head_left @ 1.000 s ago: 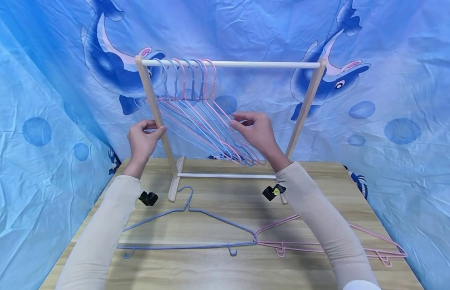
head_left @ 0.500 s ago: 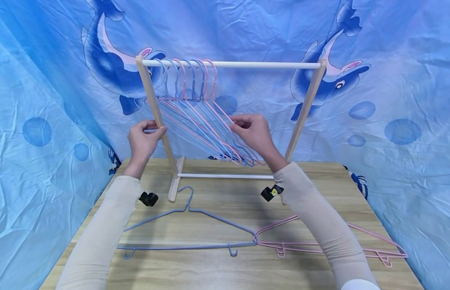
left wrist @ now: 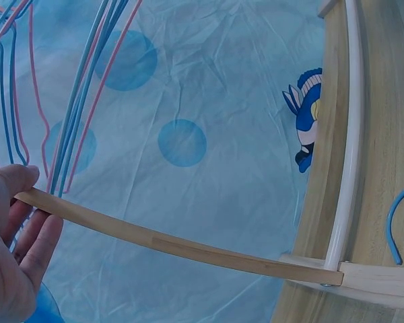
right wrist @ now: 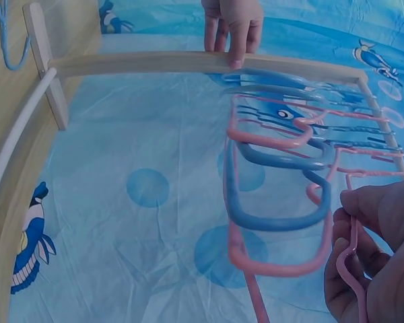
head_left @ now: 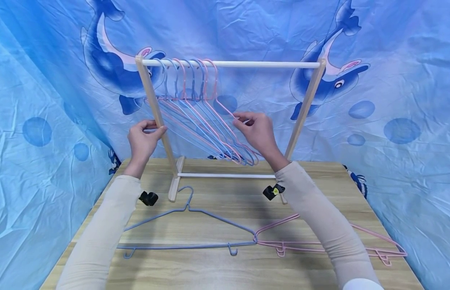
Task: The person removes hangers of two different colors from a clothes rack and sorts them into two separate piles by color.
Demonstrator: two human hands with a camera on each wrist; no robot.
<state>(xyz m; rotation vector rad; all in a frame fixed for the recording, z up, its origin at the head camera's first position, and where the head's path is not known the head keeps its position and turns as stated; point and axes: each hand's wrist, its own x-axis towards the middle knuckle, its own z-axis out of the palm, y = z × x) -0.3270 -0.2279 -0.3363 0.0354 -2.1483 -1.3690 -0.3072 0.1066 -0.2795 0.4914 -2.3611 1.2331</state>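
A small clothes rack with wooden posts and a white top rail (head_left: 268, 64) stands on the table. My left hand (head_left: 143, 139) grips its left post (head_left: 166, 151) between thumb and fingers. Several blue and pink hangers hang close together at the rail's left end. My right hand (head_left: 259, 131) pinches the sloping shoulder of the outermost pink hanger (head_left: 225, 108), whose hook is still over the rail. In the right wrist view, that pink hanger (right wrist: 350, 269) passes between thumb and fingers, beside the bunched ends of blue hangers (right wrist: 276, 222). Its far end is hidden behind my right hand.
On the wooden table (head_left: 210, 274) in front of the rack lie a blue hanger (head_left: 188, 246) and, partly under my right sleeve, pink hangers (head_left: 386, 253). A white lower bar (head_left: 225, 175) joins the rack's feet. A blue dolphin-print curtain (head_left: 402, 88) surrounds the table.
My right hand moved slightly left onto the outermost pink hanger, then back right, drawing its shoulder away from the other hangers. My left hand stays on the post.
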